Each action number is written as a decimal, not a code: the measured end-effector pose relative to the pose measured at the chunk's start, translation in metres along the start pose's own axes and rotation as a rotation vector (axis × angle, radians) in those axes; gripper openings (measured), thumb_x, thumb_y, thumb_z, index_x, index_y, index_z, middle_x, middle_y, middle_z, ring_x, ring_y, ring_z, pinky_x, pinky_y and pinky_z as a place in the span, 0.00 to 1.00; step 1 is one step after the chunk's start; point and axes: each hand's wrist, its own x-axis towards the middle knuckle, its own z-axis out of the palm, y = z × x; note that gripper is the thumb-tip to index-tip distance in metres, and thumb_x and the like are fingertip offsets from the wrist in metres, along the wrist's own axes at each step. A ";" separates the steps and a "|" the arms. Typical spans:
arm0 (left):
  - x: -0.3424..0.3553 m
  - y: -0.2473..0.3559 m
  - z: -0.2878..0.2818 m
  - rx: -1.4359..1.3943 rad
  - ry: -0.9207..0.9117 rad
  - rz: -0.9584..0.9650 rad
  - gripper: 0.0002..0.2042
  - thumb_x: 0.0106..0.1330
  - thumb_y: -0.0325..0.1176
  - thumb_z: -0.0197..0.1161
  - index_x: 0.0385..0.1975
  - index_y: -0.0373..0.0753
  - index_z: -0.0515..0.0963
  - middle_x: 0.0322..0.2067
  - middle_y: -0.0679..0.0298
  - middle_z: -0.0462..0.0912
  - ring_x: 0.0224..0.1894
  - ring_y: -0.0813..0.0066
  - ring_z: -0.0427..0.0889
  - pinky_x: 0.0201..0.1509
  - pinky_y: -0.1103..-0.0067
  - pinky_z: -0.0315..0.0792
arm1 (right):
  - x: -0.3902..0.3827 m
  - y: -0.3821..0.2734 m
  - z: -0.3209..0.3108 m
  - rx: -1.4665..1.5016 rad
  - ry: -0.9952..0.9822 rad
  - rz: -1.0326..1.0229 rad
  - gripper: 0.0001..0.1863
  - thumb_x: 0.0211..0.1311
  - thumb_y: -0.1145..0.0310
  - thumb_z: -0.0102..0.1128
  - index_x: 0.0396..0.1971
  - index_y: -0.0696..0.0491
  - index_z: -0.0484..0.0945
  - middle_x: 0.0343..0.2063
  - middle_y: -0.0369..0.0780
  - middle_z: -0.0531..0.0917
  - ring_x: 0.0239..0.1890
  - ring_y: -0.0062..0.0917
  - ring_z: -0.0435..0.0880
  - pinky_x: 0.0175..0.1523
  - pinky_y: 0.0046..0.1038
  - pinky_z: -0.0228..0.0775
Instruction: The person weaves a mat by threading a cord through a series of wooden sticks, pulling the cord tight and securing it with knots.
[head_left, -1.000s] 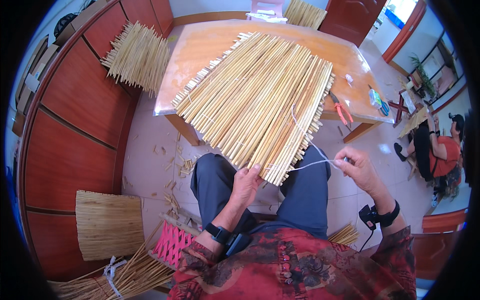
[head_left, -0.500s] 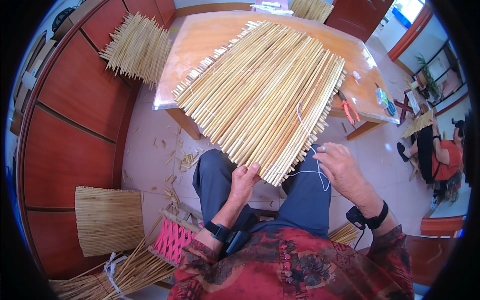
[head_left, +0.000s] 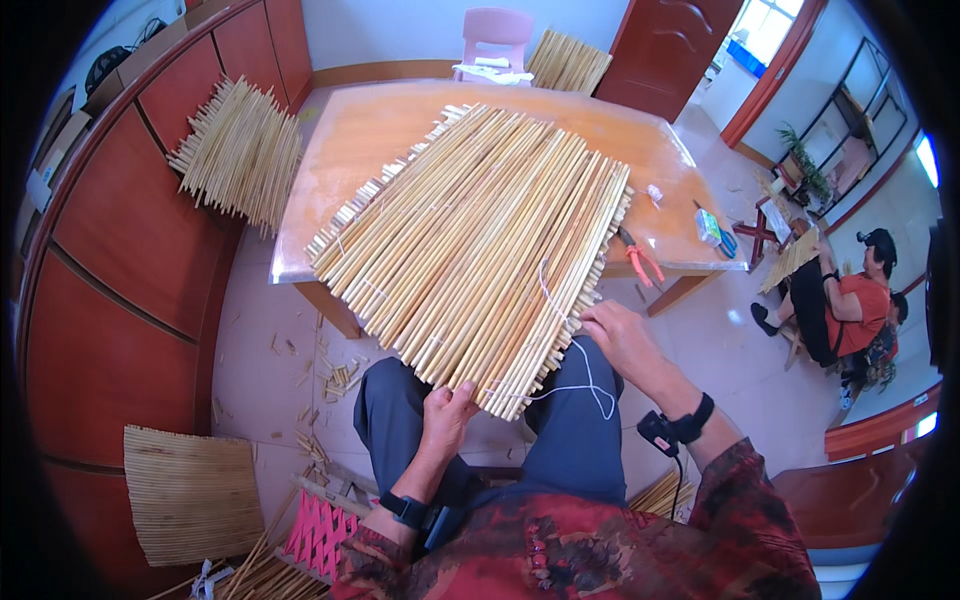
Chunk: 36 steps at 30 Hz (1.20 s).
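Observation:
A mat of thin pale sticks (head_left: 465,245), threaded with white cord (head_left: 585,388), slants from the wooden table (head_left: 360,125) down over my knees. My left hand (head_left: 445,415) grips its near edge, thumb on top. My right hand (head_left: 625,340) has its fingers closed at the mat's right edge; what they hold is too small to make out. The cord hangs in a loose loop below that hand. On the table to the mat's right lie red-handled pliers (head_left: 640,260), a small box (head_left: 708,228), blue-handled scissors (head_left: 727,244) and a small white bundle (head_left: 655,195).
Stick stacks (head_left: 235,150) stand by cabinets (head_left: 120,230) on the left; another mat (head_left: 190,495) leans lower left. A pink chair (head_left: 495,40) stands beyond the table. At right a person in red (head_left: 855,310) sits holding sticks, with someone behind. Offcuts (head_left: 335,380) litter the floor.
My right hand has left the cord it held out to the right and moved up to the mat's edge. The cord has dropped into a loop. The whole view has shifted.

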 end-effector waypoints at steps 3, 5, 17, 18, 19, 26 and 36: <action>0.005 -0.008 -0.009 0.033 -0.002 -0.007 0.14 0.63 0.31 0.53 0.42 0.25 0.69 0.39 0.54 0.77 0.41 0.67 0.79 0.47 0.70 0.73 | 0.026 0.006 0.014 0.022 0.034 0.020 0.06 0.53 0.68 0.54 0.28 0.55 0.76 0.28 0.43 0.77 0.33 0.39 0.77 0.37 0.35 0.69; 0.006 -0.014 -0.016 0.072 0.020 -0.019 0.13 0.63 0.32 0.54 0.39 0.26 0.70 0.38 0.56 0.76 0.41 0.67 0.78 0.47 0.70 0.73 | 0.043 0.011 0.026 0.024 0.043 0.041 0.08 0.51 0.65 0.56 0.25 0.55 0.75 0.27 0.43 0.77 0.31 0.39 0.77 0.36 0.35 0.69; -0.004 0.005 0.002 0.128 0.046 -0.021 0.12 0.62 0.34 0.57 0.31 0.27 0.74 0.30 0.62 0.78 0.29 0.80 0.76 0.30 0.84 0.69 | 0.058 0.014 0.057 -0.152 -0.121 0.029 0.07 0.45 0.72 0.51 0.20 0.60 0.73 0.22 0.50 0.76 0.29 0.44 0.78 0.33 0.39 0.71; -0.002 0.000 -0.008 0.151 0.020 -0.022 0.12 0.62 0.34 0.56 0.31 0.27 0.74 0.30 0.61 0.78 0.29 0.79 0.76 0.31 0.83 0.70 | 0.061 0.009 0.051 -0.158 -0.103 0.020 0.07 0.45 0.72 0.51 0.20 0.60 0.73 0.22 0.50 0.76 0.29 0.44 0.78 0.33 0.39 0.71; -0.003 -0.001 -0.007 0.128 0.025 -0.015 0.12 0.62 0.34 0.56 0.31 0.27 0.74 0.30 0.61 0.78 0.30 0.78 0.77 0.32 0.83 0.71 | 0.060 0.005 0.044 -0.034 -0.133 0.052 0.06 0.45 0.73 0.51 0.20 0.61 0.73 0.21 0.51 0.76 0.28 0.45 0.78 0.33 0.38 0.71; -0.006 0.004 0.009 -0.045 0.019 0.021 0.09 0.63 0.33 0.55 0.34 0.33 0.73 0.33 0.63 0.77 0.35 0.75 0.77 0.37 0.77 0.72 | 0.083 -0.014 0.015 0.871 -0.396 0.362 0.09 0.56 0.68 0.52 0.24 0.59 0.73 0.20 0.41 0.79 0.16 0.19 0.75 0.18 0.21 0.66; 0.002 -0.005 -0.001 -0.005 -0.046 -0.003 0.16 0.65 0.32 0.52 0.49 0.29 0.68 0.46 0.58 0.75 0.46 0.70 0.76 0.50 0.74 0.70 | 0.112 -0.054 -0.031 1.373 -0.440 0.309 0.08 0.61 0.67 0.52 0.34 0.57 0.71 0.23 0.35 0.76 0.13 0.07 0.62 0.16 0.11 0.56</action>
